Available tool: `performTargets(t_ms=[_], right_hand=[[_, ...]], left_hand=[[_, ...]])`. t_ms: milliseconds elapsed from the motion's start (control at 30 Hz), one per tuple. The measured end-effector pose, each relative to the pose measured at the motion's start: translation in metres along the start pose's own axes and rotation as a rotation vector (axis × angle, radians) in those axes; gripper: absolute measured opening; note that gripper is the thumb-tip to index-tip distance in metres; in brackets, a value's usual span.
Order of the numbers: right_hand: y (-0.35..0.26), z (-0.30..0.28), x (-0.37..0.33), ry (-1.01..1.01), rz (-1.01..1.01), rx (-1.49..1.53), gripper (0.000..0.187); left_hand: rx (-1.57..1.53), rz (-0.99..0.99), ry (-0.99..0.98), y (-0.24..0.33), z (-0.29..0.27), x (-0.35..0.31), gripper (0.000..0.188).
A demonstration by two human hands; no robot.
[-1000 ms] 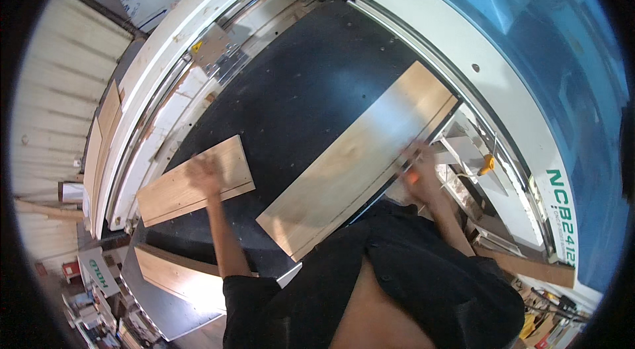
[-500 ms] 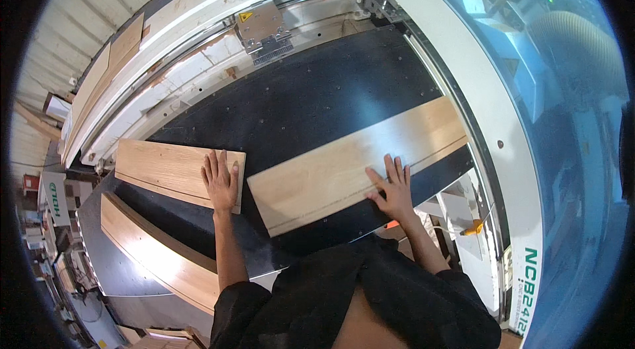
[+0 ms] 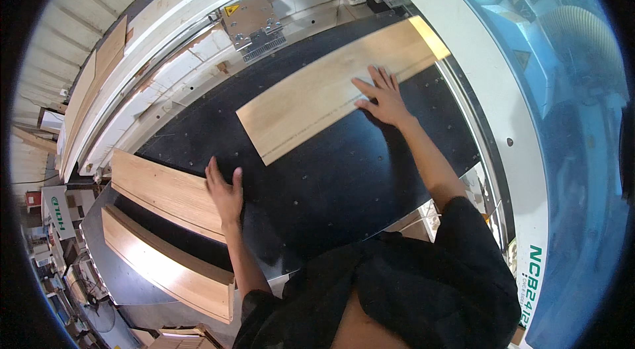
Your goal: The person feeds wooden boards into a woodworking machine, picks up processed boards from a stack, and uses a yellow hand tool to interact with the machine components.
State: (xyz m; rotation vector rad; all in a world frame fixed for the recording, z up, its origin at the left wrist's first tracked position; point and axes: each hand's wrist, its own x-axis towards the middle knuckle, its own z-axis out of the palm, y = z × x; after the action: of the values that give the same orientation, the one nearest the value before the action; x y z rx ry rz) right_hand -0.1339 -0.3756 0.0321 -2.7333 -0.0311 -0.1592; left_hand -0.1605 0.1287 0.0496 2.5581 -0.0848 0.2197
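The long wooden board [image 3: 314,98] is pale tan and rectangular, with faint grain, a thin dark line running along its near side and a brighter yellow patch at its right end. It lies flat and aslant on the black surface [image 3: 350,190], toward the far right corner, its right end at the surface's right edge, beside the white beam [image 3: 486,84] with the blue cover [image 3: 549,111].

The right hand [image 3: 382,99] is over the board's near edge, fingers fanned out and thumb held apart, gripping nothing; how firmly it presses, I cannot tell. The left hand [image 3: 226,198] is also spread, thumb away from the fingers, at the right end of a shorter wooden board [image 3: 162,185] near the surface's left edge. Whether its fingers press on that board is unclear.

Nearer the left corner lies a third wooden piece [image 3: 159,262], glare on its face, its right end at the near edge; one thick part or a stack, I cannot tell. A narrow dark strip separates it from the shorter board.

Broad bare black room stretches from the long board to the near edge, and between the two hands. Beyond the far edge sits a metal plate [image 3: 253,17] with a yellow triangle.
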Motion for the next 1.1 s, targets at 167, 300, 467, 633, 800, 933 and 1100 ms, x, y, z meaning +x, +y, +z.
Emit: performTargets(t_ms=[167,300,467,633,800,933,1100], right_hand=[[0.011,-0.003,0.069,0.006,-0.047,-0.001,0.059],[0.023,0.010,0.097,0.147,0.023,-0.051,0.058],[0.040,0.011,0.114,0.163,0.163,-0.154,0.069],[0.047,0.019,0.120,0.216,0.092,-0.174,0.073],[0.051,0.024,0.112,0.341,0.030,-0.186,0.065],[0.047,0.026,0.109,0.462,0.030,-0.264,0.060],[0.056,0.026,0.109,0.545,0.378,-0.278,0.071]], left_hand=[[0.132,0.124,-0.133,0.042,0.076,0.060,0.092],[0.103,0.161,-0.146,0.054,0.095,0.109,0.096],[0.062,0.246,-0.182,0.052,0.105,0.152,0.090],[0.025,0.244,-0.125,0.051,0.106,0.146,0.085],[0.040,0.245,-0.100,0.053,0.110,0.149,0.085],[0.072,0.265,-0.084,0.058,0.112,0.156,0.084],[-0.008,0.268,-0.047,0.065,0.132,0.174,0.083]])
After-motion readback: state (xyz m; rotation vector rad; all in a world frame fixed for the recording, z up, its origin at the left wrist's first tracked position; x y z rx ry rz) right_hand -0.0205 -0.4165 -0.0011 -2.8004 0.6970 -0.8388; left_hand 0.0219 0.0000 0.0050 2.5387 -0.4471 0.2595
